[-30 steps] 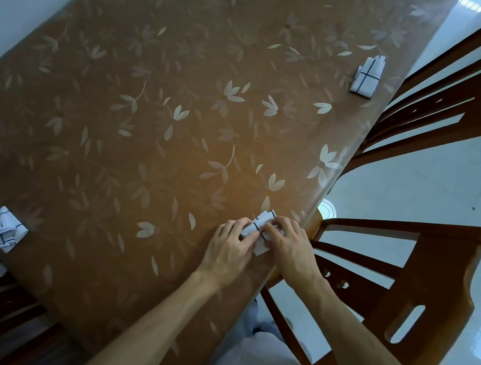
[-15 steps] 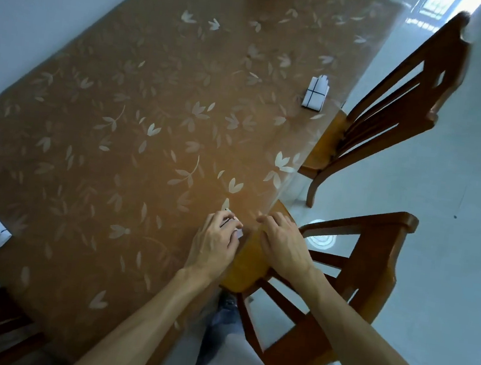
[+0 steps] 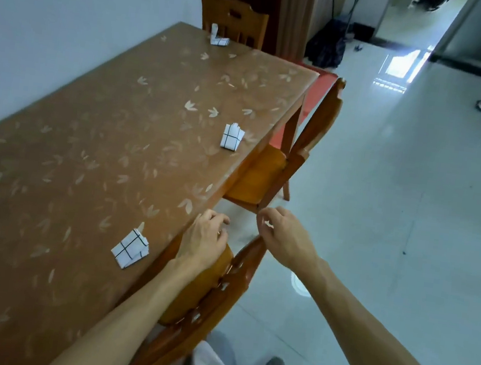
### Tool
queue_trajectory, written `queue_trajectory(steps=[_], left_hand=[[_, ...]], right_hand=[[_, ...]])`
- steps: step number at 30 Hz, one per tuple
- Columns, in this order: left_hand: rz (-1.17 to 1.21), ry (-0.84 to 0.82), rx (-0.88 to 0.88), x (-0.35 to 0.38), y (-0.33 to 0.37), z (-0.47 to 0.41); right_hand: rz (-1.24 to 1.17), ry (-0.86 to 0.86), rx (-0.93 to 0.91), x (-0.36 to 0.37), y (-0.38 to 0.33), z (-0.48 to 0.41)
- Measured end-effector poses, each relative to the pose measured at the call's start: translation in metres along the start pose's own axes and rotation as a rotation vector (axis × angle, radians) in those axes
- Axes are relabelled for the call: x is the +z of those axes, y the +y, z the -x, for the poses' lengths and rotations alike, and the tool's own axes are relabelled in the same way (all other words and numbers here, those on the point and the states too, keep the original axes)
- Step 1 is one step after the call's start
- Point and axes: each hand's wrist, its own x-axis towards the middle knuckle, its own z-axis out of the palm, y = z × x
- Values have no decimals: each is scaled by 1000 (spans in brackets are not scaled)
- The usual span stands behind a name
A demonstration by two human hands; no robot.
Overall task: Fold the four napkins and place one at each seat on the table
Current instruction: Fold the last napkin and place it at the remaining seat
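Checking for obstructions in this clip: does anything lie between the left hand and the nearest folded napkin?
Nothing visible does. Only bare table separates the left hand, at the table's edge, from the nearest folded napkin. The middle napkin and far napkin lie well beyond.

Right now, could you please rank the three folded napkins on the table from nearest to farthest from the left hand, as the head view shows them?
1. near napkin: just left of the left hand, by the long edge of the table.
2. middle napkin: farther along that same edge.
3. far napkin: at the table's far end.
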Motion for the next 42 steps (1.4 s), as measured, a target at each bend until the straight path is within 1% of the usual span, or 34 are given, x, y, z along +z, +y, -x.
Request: queue_trajectory(steps=[6,12,15,19,23,28,32,36,37,38,40,42], left_hand=[[53,46,-42,7,44,-47],[109,88,-133,36,54,-122],[141,132,-226,53,46,-170],[163,144,-390,63,23,-236],[56,139,-452,68,-4,-286],[-160,83,-441,79,-28,-336],[-137,34,-509,90,-35,-367],[-212,11,-555,92,-33,-385],[-164,4,-547,90,-30,-389],[-140,33,-494,92,-28,-394],[81,60,-447,89,-20,-408],[244,70,-460,86,-14,-424]], right_hand=[[-27,-30,1,-31,37,-42],[-6,-82,-35,-41,74,-113],[20,-178,-69,-41,88,-160],[72,-294,-146,-43,98,-229],[100,-353,-259,-47,101,-292],[78,-400,-319,-41,111,-349],[110,-487,-342,-34,122,-382],[111,-536,-356,-27,137,-419],[114,-542,-363,-26,139,-429],[106,-534,-378,-24,140,-437],[82,-516,-424,-20,142,-457],[52,-510,-476,-16,146,-478]])
